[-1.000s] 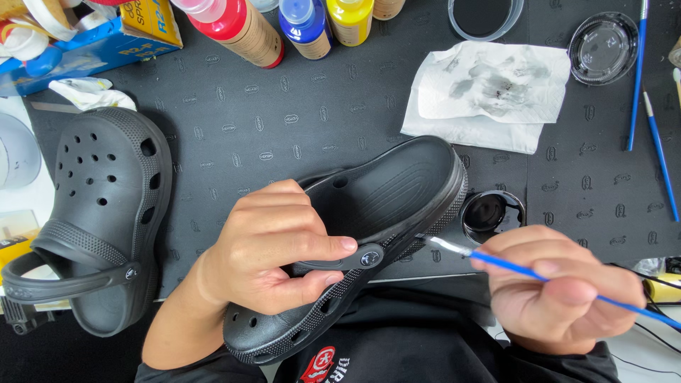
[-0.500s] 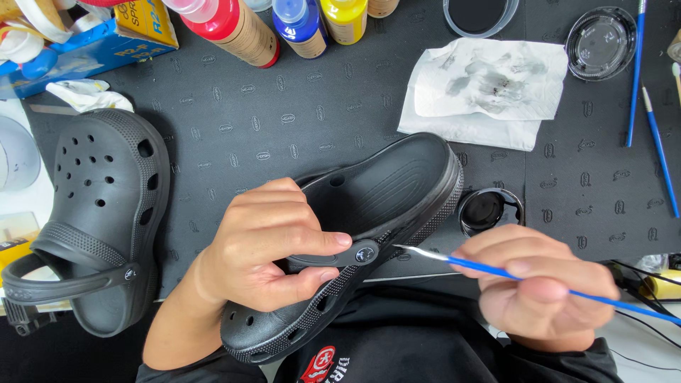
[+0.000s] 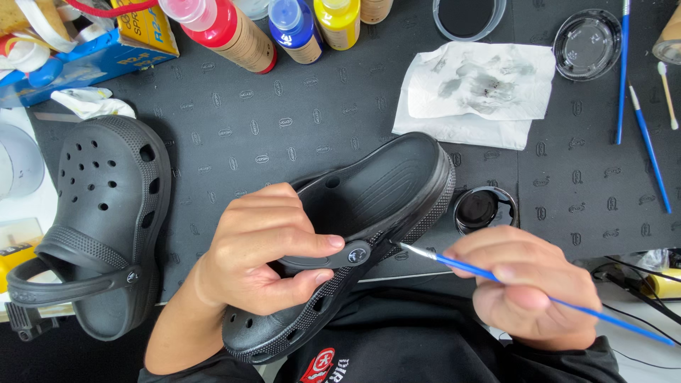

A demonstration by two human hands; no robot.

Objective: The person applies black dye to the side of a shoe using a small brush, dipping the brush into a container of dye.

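The left hand (image 3: 266,248) grips a black clog (image 3: 355,241) by its heel strap. The right hand (image 3: 528,291) holds a thin blue paintbrush (image 3: 496,273), its tip touching the clog's side beside the strap rivet. A small black paint cup (image 3: 484,209) sits just above the right hand.

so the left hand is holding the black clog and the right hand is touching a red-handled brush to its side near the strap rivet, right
Not quite: the brush has a blue handle, not red, as the head view shows. The rest holds: the left hand grips the black clog, and the right hand puts the brush tip to its side near the strap rivet.
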